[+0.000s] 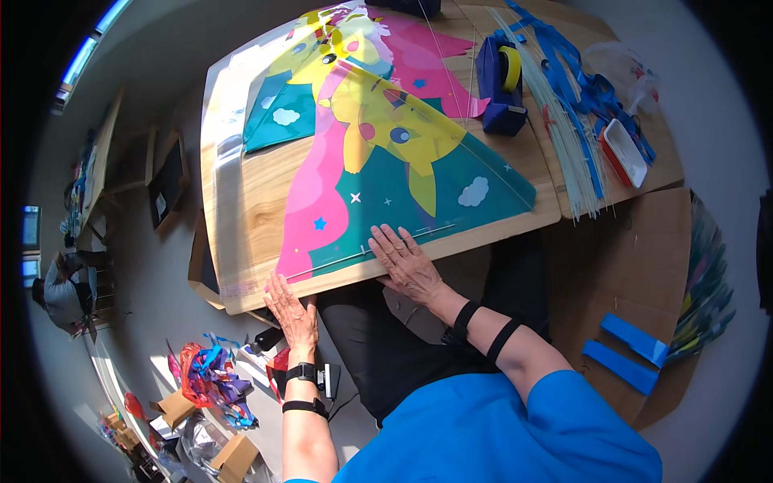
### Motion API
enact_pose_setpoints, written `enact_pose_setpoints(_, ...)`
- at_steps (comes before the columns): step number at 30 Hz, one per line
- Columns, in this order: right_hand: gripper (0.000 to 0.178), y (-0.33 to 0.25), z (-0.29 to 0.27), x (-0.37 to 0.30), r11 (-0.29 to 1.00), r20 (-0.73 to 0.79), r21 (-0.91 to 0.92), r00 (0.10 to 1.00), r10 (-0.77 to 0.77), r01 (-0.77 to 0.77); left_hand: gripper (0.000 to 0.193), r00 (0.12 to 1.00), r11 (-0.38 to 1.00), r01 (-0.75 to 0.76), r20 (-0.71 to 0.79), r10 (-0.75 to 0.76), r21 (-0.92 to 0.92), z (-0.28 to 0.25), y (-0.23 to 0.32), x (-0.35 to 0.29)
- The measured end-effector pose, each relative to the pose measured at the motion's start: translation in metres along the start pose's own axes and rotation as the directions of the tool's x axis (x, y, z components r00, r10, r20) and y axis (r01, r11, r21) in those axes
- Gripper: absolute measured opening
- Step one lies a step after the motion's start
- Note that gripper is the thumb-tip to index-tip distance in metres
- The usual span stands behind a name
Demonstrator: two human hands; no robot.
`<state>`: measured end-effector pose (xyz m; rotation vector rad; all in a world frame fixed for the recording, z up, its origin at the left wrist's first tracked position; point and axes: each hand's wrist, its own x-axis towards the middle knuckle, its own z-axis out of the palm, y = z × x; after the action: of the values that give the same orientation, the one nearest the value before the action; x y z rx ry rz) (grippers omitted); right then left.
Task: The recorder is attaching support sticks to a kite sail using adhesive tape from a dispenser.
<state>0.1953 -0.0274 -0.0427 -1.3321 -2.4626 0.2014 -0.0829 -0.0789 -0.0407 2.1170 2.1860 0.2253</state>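
Observation:
A printed kite sail [378, 193] in pink, green and yellow, with a cartoon animal on it, lies across the near part of the wooden table. Along its near edge runs a thin pale rod [326, 264]. My left hand [293, 314] rests its outstretched fingers at the sail's near left corner, by the rod's left end. Lying flat over the rod and sail edge, my right hand [409, 264] has its fingers slightly apart. What lies beneath the fingertips is hidden. More printed sails [278, 113] lie behind, partly overlapped by the near one.
A blue tape dispenser [503, 97] with yellow tape stands at the table's right. Beyond it are a bundle of thin pale rods [564, 121], blue ribbon [600, 97] and a white-and-red tray [624, 153]. A cardboard box [620, 274] stands below right. Another person [64, 294] sits far left.

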Motion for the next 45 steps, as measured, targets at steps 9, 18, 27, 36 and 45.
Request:
enact_pose_setpoints(9, 0.097, 0.085, -0.046, -0.068, 0.965, -0.036, -0.161, 0.978, 0.205, -0.208, 0.094, 0.999, 0.998, -0.036, -0.035, 0.038, 0.058, 0.003, 0.004, 0.005)
enact_pose_setpoints(18, 0.1, 0.059, -0.084, -0.051, 0.996, 0.002, 0.03, 0.997, 0.078, -0.078, 0.103, 0.99, 0.978, -0.144, 0.033, 0.14, 0.15, -0.024, 0.038, 0.001)
enact_pose_setpoints(27, 0.084, 0.002, -0.006, 0.021, 0.994, 0.034, 0.049, 0.995, -0.097, 0.095, 0.105, 0.947, 0.951, -0.305, 0.092, 0.309, -0.049, -0.008, 0.083, 0.027)
enact_pose_setpoints(36, 0.094, 0.084, -0.055, -0.053, 0.988, 0.067, -0.139, 0.994, 0.084, -0.074, 0.102, 0.971, 0.975, -0.216, 0.111, 0.21, 0.05, -0.02, -0.01, 0.015)
enact_pose_setpoints(45, 0.031, 0.189, -0.174, -0.02, 0.619, -0.379, 0.591, 0.499, 0.779, -0.518, 0.079, 0.913, 0.913, -0.407, 0.054, 0.405, 0.015, -0.052, 0.102, 0.01)
